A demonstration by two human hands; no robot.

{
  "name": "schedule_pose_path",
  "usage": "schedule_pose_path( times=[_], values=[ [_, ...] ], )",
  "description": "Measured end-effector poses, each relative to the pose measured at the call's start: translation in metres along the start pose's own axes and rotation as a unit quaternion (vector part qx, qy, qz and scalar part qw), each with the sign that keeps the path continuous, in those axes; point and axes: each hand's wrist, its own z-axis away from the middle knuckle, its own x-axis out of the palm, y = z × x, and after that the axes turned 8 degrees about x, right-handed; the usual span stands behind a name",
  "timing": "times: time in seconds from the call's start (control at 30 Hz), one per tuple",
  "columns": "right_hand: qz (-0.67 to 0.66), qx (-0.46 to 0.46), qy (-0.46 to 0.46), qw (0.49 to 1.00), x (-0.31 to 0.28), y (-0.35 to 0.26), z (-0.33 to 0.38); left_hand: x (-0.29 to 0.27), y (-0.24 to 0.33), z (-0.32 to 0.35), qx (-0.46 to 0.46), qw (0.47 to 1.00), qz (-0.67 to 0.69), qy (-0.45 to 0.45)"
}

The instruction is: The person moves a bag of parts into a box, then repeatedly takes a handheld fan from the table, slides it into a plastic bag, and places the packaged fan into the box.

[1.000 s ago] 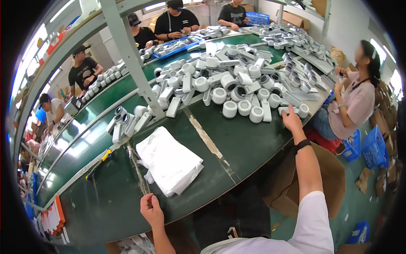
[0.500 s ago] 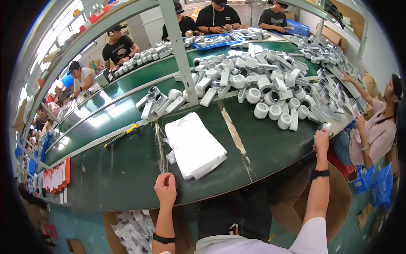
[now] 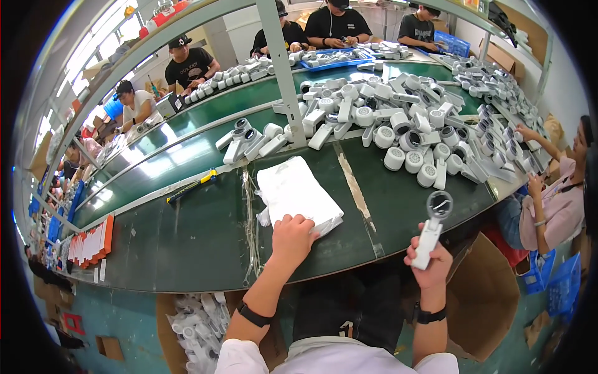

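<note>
Stretching across the view, a long dark green desk point(image 3: 205, 243) runs from the lower left toward the upper right, with a second green lane behind it under a grey metal upright post point(image 3: 283, 75). The right hand point(image 3: 430, 265) hangs just off the desk's near edge, its fingers closed around the handle of a white handheld device point(image 3: 431, 230) held upright, round head on top. The left hand point(image 3: 291, 237) lies on the near part of the desk with fingers curled down onto the near end of a stack of white plastic bags point(image 3: 296, 190). A strip of clear film point(image 3: 249, 218) lies just left of the stack. Toward the desk's far right corner sits a large heap of white devices point(image 3: 411, 131), well apart from both hands. A yellow-and-black tool point(image 3: 192, 186) lies near the far edge at left. Orange-and-white packs point(image 3: 90, 240) sit at the left end. Seated workers point(image 3: 187, 62) line the far side, another person point(image 3: 554, 199) sits at the right, and cardboard boxes point(image 3: 483, 299) stand on the teal floor below
</note>
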Motion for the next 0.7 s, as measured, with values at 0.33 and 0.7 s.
schedule_pose_path(
  times=[0.33,0.7],
  values=[
    [0.161,0.085,0.012,0.983,0.03,0.044,0.003,0.0,-0.015,-0.005,-0.071,0.977,0.196,0.054],
    [0.263,0.052,0.03,0.963,0.092,0.089,-0.03,0.001,0.014,-0.001,-0.183,0.881,0.424,0.1]
  ],
)
